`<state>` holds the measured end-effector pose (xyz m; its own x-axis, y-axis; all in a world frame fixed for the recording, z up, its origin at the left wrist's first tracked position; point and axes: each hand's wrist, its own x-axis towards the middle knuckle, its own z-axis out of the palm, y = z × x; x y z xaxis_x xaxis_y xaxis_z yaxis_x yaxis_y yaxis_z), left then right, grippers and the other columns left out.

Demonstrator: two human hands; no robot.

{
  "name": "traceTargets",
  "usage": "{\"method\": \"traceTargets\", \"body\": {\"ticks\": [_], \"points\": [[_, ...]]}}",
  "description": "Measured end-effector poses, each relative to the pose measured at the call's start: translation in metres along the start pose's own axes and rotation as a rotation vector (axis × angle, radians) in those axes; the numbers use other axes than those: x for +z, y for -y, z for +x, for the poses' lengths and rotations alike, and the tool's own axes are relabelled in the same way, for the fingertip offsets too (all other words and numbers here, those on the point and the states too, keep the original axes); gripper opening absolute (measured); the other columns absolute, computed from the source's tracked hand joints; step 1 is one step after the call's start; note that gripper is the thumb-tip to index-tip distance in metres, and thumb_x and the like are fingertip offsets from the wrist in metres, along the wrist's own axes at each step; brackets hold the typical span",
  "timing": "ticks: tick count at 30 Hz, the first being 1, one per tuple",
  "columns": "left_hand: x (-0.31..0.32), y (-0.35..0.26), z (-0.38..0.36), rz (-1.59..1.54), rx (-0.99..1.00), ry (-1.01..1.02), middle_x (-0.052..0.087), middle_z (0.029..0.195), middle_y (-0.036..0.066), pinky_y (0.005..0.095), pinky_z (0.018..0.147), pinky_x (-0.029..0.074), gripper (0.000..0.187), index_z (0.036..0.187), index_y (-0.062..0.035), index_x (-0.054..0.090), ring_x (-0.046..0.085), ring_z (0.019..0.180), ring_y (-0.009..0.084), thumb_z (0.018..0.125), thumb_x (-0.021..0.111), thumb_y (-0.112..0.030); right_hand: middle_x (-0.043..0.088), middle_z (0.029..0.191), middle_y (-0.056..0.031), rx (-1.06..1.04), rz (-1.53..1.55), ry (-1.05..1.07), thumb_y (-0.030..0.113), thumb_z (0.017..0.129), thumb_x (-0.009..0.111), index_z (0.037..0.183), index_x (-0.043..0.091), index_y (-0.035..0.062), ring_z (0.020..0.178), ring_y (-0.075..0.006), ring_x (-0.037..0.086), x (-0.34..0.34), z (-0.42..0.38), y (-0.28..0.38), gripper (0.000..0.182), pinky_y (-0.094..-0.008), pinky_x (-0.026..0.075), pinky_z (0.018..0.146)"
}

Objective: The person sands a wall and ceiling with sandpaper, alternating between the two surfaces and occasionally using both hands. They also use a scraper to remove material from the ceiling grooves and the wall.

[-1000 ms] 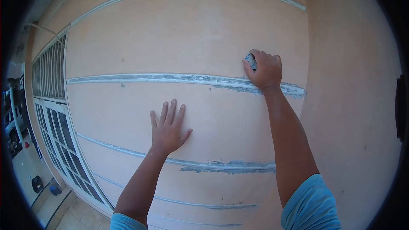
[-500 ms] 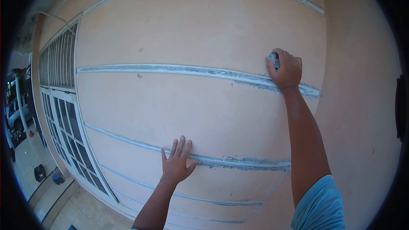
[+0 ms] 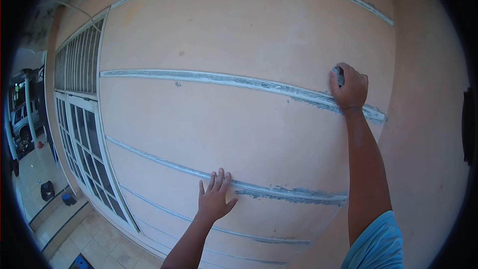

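Right grip clutching grey pad, left hand flat on wall

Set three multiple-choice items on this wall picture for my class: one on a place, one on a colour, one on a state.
1. Where does the right hand press its small grey pad?
A. on the upper groove
B. on the window grille
C. on the floor tiles

2. What colour is the wall?
A. dark green
B. pale peach
C. bright yellow

3. How is the left hand?
A. closed in a fist
B. holding a brush
C. flat, fingers spread, on the wall

Answers:
1 A, the hand sits at the right end of the upper groove, where scraped grey patches show.
2 B, the plaster is peach all over.
3 C, the palm lies open by the lower groove, holding nothing.
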<state>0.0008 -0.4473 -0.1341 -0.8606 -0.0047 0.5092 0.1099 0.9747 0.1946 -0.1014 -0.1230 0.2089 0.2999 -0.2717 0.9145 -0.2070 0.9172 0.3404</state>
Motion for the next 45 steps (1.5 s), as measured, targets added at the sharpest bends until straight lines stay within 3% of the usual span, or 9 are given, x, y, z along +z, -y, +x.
{"method": "traceTargets", "body": {"ticks": [16, 22, 23, 26, 29, 33, 38, 41, 45], "points": [[0.115, -0.001, -0.085, -0.091, -0.076, 0.173, 0.014, 0.17, 0.017, 0.0753, 0.115, 0.014, 0.094, 0.163, -0.0202, 0.022, 0.013, 0.156, 0.04, 0.089, 0.067, -0.057, 0.067, 0.079, -0.0032, 0.065, 0.007, -0.003, 0.036, 0.086, 0.071, 0.095, 0.068, 0.0129, 0.072, -0.0249, 0.062, 0.001, -0.001, 0.0, 0.025, -0.0386, 0.043, 0.073], [0.171, 0.027, -0.167, -0.148, 0.095, 0.987, 0.018, 0.169, 0.019, 0.0737, 0.112, 0.026, 0.092, 0.16, -0.0213, 0.031, 0.022, 0.154, 0.0411, 0.089, 0.061, -0.07, 0.067, 0.074, -0.0012, 0.044, 0.02, -0.051, 0.039, 0.085, 0.073, 0.091, 0.067, 0.0132, 0.065, -0.0217, 0.061, 0.001, -0.004, -0.004, 0.027, -0.0368, 0.042, 0.068], [0.189, 0.032, -0.184, -0.112, 0.114, 1.065, 0.022, 0.168, 0.018, 0.0662, 0.115, 0.031, 0.09, 0.16, -0.0217, 0.031, 0.03, 0.151, 0.0388, 0.09, 0.06, -0.07, 0.069, 0.078, -0.001, 0.071, 0.015, 0.01, 0.039, 0.086, 0.073, 0.094, 0.068, 0.0143, 0.069, -0.0207, 0.063, 0.0, -0.004, -0.003, 0.027, -0.0364, 0.042, 0.071], [0.195, 0.029, -0.205, -0.282, 0.071, 1.17, 0.031, 0.165, 0.016, 0.0666, 0.114, 0.031, 0.086, 0.16, -0.0225, 0.032, 0.039, 0.147, 0.0396, 0.092, 0.057, -0.069, 0.071, 0.08, -0.0007, 0.09, 0.016, 0.059, 0.041, 0.086, 0.073, 0.098, 0.069, 0.0154, 0.071, -0.0197, 0.065, 0.003, -0.004, -0.007, 0.028, -0.036, 0.042, 0.075], [0.163, 0.008, -0.195, -0.334, 0.097, 1.006, 0.04, 0.162, 0.011, 0.0578, 0.114, 0.036, 0.08, 0.158, -0.0221, 0.037, 0.047, 0.143, 0.0333, 0.094, 0.057, -0.067, 0.069, 0.074, 0.0005, 0.061, 0.06, 0.014, 0.041, 0.085, 0.075, 0.095, 0.068, 0.0153, 0.065, -0.0184, 0.063, 0.006, -0.002, -0.009, 0.028, -0.0361, 0.041, 0.072], [0.081, -0.039, -0.148, -0.368, 0.126, 0.726, 0.045, 0.158, 0.008, 0.0651, 0.115, 0.032, 0.068, 0.154, -0.0245, 0.043, 0.055, 0.134, 0.0335, 0.096, 0.061, -0.056, 0.068, 0.071, 0.0026, 0.013, 0.282, -0.094, 0.039, 0.083, 0.078, 0.093, 0.067, 0.0165, 0.064, -0.0153, 0.061, -0.012, -0.036, -0.001, 0.027, -0.0362, 0.038, 0.073], [-0.005, -0.066, -0.086, -0.461, 0.316, 0.3, 0.068, 0.132, 0.012, 0.0416, 0.094, 0.056, 0.047, 0.134, -0.0138, 0.066, 0.066, 0.116, 0.0343, 0.09, 0.077, -0.028, 0.07, 0.076, 0.0019, -0.085, 0.306, 0.07, 0.038, 0.081, 0.08, 0.096, 0.068, 0.0161, 0.07, -0.0159, 0.064, -0.041, -0.107, 0.014, 0.029, -0.0378, 0.039, 0.076], [-0.059, -0.087, -0.035, -0.518, 0.425, 0.021, 0.073, 0.12, 0.015, 0.04, 0.092, 0.056, 0.037, 0.121, -0.0073, 0.072, 0.07, 0.108, 0.0325, 0.085, 0.08, -0.015, 0.071, 0.079, 0.0003, -0.102, 0.295, 0.105, 0.039, 0.079, 0.081, 0.098, 0.07, 0.0149, 0.074, -0.0176, 0.065, -0.043, -0.121, 0.013, 0.033, -0.0403, 0.041, 0.08], [-0.115, -0.12, 0.035, -0.388, 0.574, -0.291, 0.072, 0.123, 0.013, 0.0449, 0.102, 0.05, 0.039, 0.121, -0.0082, 0.072, 0.065, 0.119, 0.0357, 0.083, 0.078, -0.008, 0.071, 0.083, 0.0008, -0.143, 0.253, 0.104, 0.04, 0.077, 0.081, 0.098, 0.07, 0.0159, 0.076, -0.0183, 0.064, -0.041, -0.125, 0.015, 0.034, -0.0425, 0.043, 0.084]]}}
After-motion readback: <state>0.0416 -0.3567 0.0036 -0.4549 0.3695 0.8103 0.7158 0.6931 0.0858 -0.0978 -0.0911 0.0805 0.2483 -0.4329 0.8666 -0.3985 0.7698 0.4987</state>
